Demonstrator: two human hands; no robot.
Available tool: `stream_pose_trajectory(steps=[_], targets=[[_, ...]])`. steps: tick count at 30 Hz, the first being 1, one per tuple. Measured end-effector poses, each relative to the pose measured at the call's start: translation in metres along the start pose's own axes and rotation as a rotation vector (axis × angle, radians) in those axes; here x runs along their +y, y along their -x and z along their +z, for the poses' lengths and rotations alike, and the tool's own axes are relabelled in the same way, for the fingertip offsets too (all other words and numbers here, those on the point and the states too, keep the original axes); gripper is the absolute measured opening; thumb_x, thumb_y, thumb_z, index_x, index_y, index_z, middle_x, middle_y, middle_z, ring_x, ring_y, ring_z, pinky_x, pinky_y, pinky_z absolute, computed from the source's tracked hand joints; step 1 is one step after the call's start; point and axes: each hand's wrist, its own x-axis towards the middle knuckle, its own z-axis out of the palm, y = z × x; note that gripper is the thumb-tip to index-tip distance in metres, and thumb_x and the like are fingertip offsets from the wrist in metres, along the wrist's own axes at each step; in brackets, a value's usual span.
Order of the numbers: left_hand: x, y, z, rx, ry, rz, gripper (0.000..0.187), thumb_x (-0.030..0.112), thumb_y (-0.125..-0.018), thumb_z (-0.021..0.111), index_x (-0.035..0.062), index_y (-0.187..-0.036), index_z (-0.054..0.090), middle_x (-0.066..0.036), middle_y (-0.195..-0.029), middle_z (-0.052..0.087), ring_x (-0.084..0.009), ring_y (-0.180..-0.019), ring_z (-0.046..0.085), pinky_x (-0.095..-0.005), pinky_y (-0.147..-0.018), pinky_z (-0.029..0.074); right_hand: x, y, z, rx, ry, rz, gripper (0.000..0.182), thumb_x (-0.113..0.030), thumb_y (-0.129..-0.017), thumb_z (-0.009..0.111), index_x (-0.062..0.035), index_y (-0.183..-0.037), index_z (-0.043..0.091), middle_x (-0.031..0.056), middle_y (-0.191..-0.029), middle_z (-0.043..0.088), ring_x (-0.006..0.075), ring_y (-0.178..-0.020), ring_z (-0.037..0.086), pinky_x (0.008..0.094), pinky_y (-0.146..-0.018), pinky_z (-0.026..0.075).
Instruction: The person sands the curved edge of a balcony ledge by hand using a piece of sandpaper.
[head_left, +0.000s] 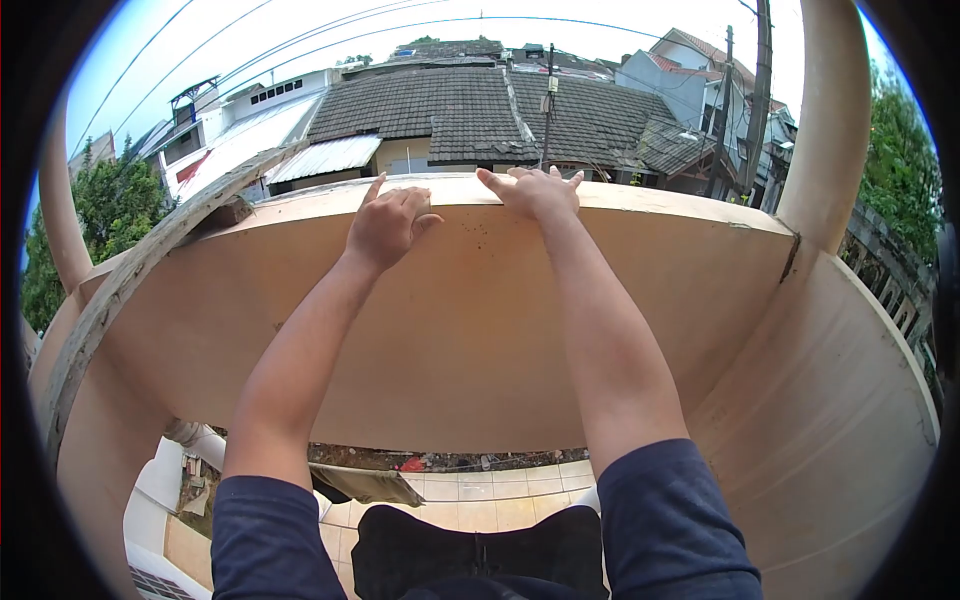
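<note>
Both arms reach forward to a peach-coloured parapet wall (450,330). My left hand (390,225) is at the near edge of the wall's top ledge (660,203), its thumb and little finger apart from the other fingers. To its right, my right hand (540,193) rests on the same ledge with its fingers spread. Neither hand shows anything held, though the undersides of the fingers are hidden. Small dark specks (482,238) mark the wall face between the hands.
A weathered plank (150,270) slants across the left side, near a brick piece (228,211). Round columns (828,130) stand at both ends. Below are a cloth (370,486) and a tiled floor (480,515). Tiled roofs (390,105) and overhead wires lie beyond.
</note>
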Motion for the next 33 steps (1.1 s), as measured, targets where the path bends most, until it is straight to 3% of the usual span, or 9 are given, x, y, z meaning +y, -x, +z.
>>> stream_pose_trajectory(steps=[2, 9, 11, 15, 18, 21, 26, 28, 33], targets=[[-0.002, -0.001, -0.002, -0.006, -0.070, 0.045, 0.059, 0.057, -0.107, 0.050, 0.0045, -0.127, 0.068, -0.011, -0.115, 0.078, -0.0273, -0.112, 0.074, -0.0546, -0.123, 0.037, -0.001, -0.002, 0.001, 0.005, -0.010, -0.009, 0.107, -0.097, -0.089, 0.018, -0.0234, -0.161, 0.048, 0.0117, -0.168, 0.043, 0.0319, -0.163, 0.023, 0.0669, -0.130, 0.000], [-0.002, -0.005, -0.006, -0.004, -0.105, 0.105, 0.053, 0.047, -0.107, 0.055, 0.0003, -0.127, 0.069, -0.017, -0.116, 0.077, -0.0304, -0.113, 0.074, -0.0534, -0.121, 0.040, -0.001, 0.001, -0.002, 0.015, 0.002, -0.021, 0.104, -0.094, -0.092, 0.018, -0.0210, -0.155, 0.057, 0.0121, -0.165, 0.047, 0.0324, -0.162, 0.026, 0.0682, -0.129, -0.001], [-0.002, -0.003, -0.006, -0.024, -0.069, 0.094, 0.052, 0.044, -0.107, 0.056, -0.0011, -0.129, 0.067, -0.017, -0.117, 0.077, -0.0314, -0.113, 0.073, -0.0532, -0.117, 0.045, -0.001, -0.001, 0.003, 0.057, -0.002, -0.001, 0.098, -0.095, -0.091, 0.020, -0.0299, -0.148, 0.065, 0.0074, -0.159, 0.056, 0.0333, -0.161, 0.029, 0.0672, -0.129, -0.003], [0.002, -0.001, -0.004, 0.042, -0.102, 0.075, 0.049, 0.042, -0.107, 0.058, -0.0003, -0.129, 0.067, -0.017, -0.119, 0.077, -0.0330, -0.114, 0.073, -0.0529, -0.112, 0.049, 0.000, -0.002, 0.004, 0.074, -0.008, -0.008, 0.097, -0.095, -0.091, 0.022, -0.0299, -0.147, 0.066, 0.0076, -0.158, 0.057, 0.0333, -0.160, 0.030, 0.0674, -0.129, -0.003], [0.008, -0.004, -0.011, -0.040, -0.061, 0.027, 0.047, 0.042, -0.106, 0.059, 0.0038, -0.132, 0.068, -0.016, -0.122, 0.076, -0.0349, -0.115, 0.072, -0.0505, -0.110, 0.051, -0.001, 0.005, -0.004, -0.011, 0.000, -0.030, 0.102, -0.092, -0.094, 0.022, -0.0176, -0.153, 0.060, 0.0134, -0.165, 0.048, 0.0329, -0.162, 0.027, 0.0693, -0.128, -0.001], [0.018, -0.014, -0.024, -0.159, 0.046, -0.124, 0.053, 0.051, -0.109, 0.048, 0.0103, -0.139, 0.067, -0.015, -0.127, 0.075, -0.0349, -0.119, 0.071, -0.0484, -0.111, 0.050, -0.002, 0.004, -0.004, -0.001, -0.009, -0.030, 0.101, -0.092, -0.094, 0.025, -0.0176, -0.153, 0.060, 0.0131, -0.164, 0.048, 0.0328, -0.161, 0.028, 0.0679, -0.129, 0.000], [0.026, -0.046, -0.043, -0.607, 0.151, -0.479, 0.075, 0.066, -0.110, 0.021, 0.0158, -0.151, 0.059, -0.013, -0.144, 0.068, -0.0308, -0.135, 0.061, -0.0462, -0.118, 0.043, -0.001, 0.003, 0.004, 0.079, -0.030, -0.016, 0.096, -0.091, -0.093, 0.029, -0.0230, -0.153, 0.060, 0.0080, -0.162, 0.053, 0.0326, -0.161, 0.029, 0.0627, -0.131, 0.005], [0.040, -0.039, -0.019, -0.529, 0.050, -0.508, 0.068, 0.063, -0.111, 0.027, 0.0166, -0.149, 0.060, -0.010, -0.146, 0.066, -0.0297, -0.138, 0.059, -0.0480, -0.120, 0.040, -0.001, 0.005, 0.006, 0.096, -0.029, -0.012, 0.092, -0.090, -0.094, 0.032, -0.0254, -0.153, 0.060, 0.0055, -0.161, 0.054, 0.0311, -0.160, 0.032, 0.0605, -0.132, 0.008], [0.051, -0.011, 0.010, -0.025, 0.110, -0.089, 0.056, 0.050, -0.114, 0.036, 0.0105, -0.140, 0.064, -0.010, -0.135, 0.071, -0.0290, -0.132, 0.062, -0.0568, -0.123, 0.033, -0.003, 0.008, 0.001, 0.096, -0.044, -0.014, 0.087, -0.087, -0.096, 0.034, -0.0265, -0.154, 0.059, 0.0029, -0.162, 0.053, 0.0261, -0.157, 0.036, 0.0535, -0.133, 0.015]])
